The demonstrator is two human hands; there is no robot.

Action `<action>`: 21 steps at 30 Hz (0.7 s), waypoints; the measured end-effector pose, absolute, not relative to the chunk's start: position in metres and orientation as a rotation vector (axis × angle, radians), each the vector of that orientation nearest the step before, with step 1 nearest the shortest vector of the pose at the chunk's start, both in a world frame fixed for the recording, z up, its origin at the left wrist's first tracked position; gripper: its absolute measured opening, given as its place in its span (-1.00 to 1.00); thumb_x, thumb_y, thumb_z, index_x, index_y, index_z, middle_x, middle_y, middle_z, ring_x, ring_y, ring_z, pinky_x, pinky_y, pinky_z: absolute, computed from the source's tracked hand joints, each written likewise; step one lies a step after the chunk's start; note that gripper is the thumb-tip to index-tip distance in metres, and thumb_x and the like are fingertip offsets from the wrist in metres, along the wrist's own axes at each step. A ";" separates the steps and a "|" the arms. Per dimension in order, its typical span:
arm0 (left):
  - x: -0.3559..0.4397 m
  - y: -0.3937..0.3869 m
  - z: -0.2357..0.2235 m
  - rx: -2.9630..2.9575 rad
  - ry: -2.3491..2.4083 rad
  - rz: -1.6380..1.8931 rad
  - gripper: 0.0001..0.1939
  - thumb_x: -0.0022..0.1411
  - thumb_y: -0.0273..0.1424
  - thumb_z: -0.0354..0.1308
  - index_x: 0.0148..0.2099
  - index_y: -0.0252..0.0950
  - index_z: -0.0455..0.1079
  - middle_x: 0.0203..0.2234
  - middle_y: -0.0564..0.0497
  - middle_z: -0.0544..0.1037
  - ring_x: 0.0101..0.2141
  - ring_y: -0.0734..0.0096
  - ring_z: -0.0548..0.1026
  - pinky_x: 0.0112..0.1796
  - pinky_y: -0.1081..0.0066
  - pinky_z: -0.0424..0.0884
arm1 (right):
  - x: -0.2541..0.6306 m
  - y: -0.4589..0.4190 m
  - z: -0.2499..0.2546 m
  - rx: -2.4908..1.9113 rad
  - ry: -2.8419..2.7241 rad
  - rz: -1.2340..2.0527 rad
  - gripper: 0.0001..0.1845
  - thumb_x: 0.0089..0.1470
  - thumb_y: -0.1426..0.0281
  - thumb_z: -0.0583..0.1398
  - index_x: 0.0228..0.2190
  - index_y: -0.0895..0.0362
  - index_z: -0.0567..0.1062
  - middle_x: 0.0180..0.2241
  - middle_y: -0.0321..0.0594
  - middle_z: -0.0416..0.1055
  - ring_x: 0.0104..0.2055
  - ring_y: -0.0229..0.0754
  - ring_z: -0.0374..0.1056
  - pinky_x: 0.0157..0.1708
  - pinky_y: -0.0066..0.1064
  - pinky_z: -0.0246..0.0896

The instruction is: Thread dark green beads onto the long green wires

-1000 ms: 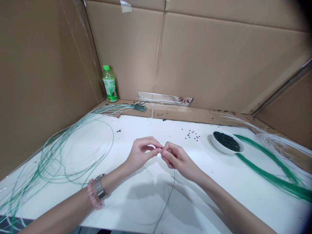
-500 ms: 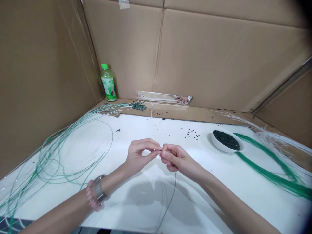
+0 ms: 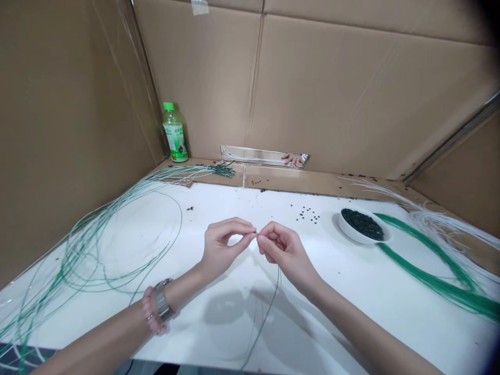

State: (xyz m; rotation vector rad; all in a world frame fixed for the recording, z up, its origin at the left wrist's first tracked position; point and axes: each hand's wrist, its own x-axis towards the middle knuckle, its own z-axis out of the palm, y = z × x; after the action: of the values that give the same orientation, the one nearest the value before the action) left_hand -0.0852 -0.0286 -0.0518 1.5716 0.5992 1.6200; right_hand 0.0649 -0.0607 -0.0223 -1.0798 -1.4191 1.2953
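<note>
"Grey-green wire (image 3: 269, 312), where is it?"
"It hangs below the right hand (image 3: 284, 247), which pinches it."
"And the left hand (image 3: 219, 245)?"
"It is clamped on one tiny dark piece (image 3: 255, 232), beside the right hand."

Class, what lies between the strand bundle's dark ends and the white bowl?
Small dark bits: a few on the cardboard strip, more scattered on the white tabletop. The head view shows this.
</note>
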 end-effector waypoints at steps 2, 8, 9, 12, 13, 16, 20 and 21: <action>-0.084 -0.028 -0.045 1.492 0.594 1.621 -0.94 0.04 -0.53 0.30 -0.39 -0.28 0.56 -0.50 -0.03 0.59 -0.45 0.48 0.53 -0.43 0.53 0.48 | 0.063 -0.059 -0.014 -1.068 -1.419 1.189 -0.74 0.03 0.22 0.21 -0.49 0.15 0.35 -0.62 -0.39 0.22 -0.62 -0.43 0.01 -0.65 -0.52 -0.11; -0.081 -0.027 -0.004 1.412 0.454 1.624 -0.95 0.06 -0.45 0.31 -0.38 -0.19 0.58 -0.52 0.05 0.59 -0.51 0.54 0.51 -0.46 0.56 0.48 | 0.062 -0.057 0.039 -0.931 -1.455 0.856 -0.87 0.01 0.37 0.21 -0.52 0.13 0.39 -0.55 -0.33 0.30 -0.53 -0.38 0.16 -0.58 -0.52 0.07; -0.080 -0.027 0.005 1.411 0.414 1.629 -0.95 0.06 -0.43 0.32 -0.38 -0.17 0.58 -0.52 0.06 0.58 -0.51 0.54 0.51 -0.45 0.56 0.49 | 0.062 -0.059 0.048 -0.905 -1.488 0.799 -0.88 0.01 0.40 0.20 -0.52 0.12 0.40 -0.55 -0.33 0.32 -0.53 -0.38 0.17 -0.58 -0.52 0.08; -0.079 -0.025 0.030 1.397 0.285 1.658 -0.96 0.06 -0.39 0.33 -0.37 -0.14 0.58 -0.52 0.06 0.58 -0.51 0.55 0.50 -0.44 0.54 0.50 | 0.061 -0.064 0.073 -0.848 -1.610 0.596 -0.89 0.05 0.43 0.19 -0.51 0.10 0.42 -0.54 -0.31 0.37 -0.53 -0.35 0.19 -0.61 -0.49 0.08; -0.078 -0.025 0.037 1.393 0.255 1.671 -0.97 0.05 -0.38 0.33 -0.37 -0.14 0.58 -0.52 0.06 0.58 -0.52 0.54 0.50 -0.44 0.53 0.50 | 0.060 -0.066 0.079 -0.833 -1.641 0.532 -0.89 0.06 0.43 0.19 -0.50 0.10 0.43 -0.53 -0.30 0.38 -0.53 -0.34 0.20 -0.62 -0.49 0.08; -0.076 -0.024 0.053 1.369 0.216 1.711 -0.95 0.03 -0.33 0.35 -0.39 -0.15 0.58 -0.53 0.05 0.57 -0.53 0.51 0.49 -0.47 0.51 0.50 | 0.056 -0.071 0.092 -0.782 -1.698 0.374 -0.91 0.07 0.46 0.18 -0.47 0.08 0.44 -0.52 -0.31 0.38 -0.53 -0.35 0.20 -0.61 -0.49 0.12; -0.072 -0.025 0.059 1.331 0.157 1.709 -0.94 0.04 -0.29 0.33 -0.39 -0.12 0.58 -0.53 0.06 0.56 -0.54 0.48 0.49 -0.50 0.48 0.49 | 0.050 -0.075 0.101 -0.712 -1.716 0.228 -0.89 0.08 0.50 0.16 -0.43 0.07 0.42 -0.53 -0.32 0.36 -0.56 -0.36 0.20 -0.62 -0.49 0.15; -0.071 -0.025 0.059 1.332 0.142 1.695 -0.95 0.06 -0.30 0.32 -0.37 -0.11 0.58 -0.52 0.06 0.56 -0.54 0.48 0.49 -0.49 0.48 0.49 | 0.049 -0.076 0.102 -0.700 -1.713 0.207 -0.88 0.08 0.51 0.16 -0.44 0.07 0.42 -0.53 -0.32 0.35 -0.57 -0.36 0.20 -0.62 -0.48 0.16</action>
State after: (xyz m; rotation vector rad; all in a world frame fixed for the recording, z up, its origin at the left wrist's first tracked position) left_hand -0.0714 -0.0252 0.0587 1.3322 0.1417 1.6946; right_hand 0.0489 -0.0756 0.1018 -0.6998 -1.7128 0.2071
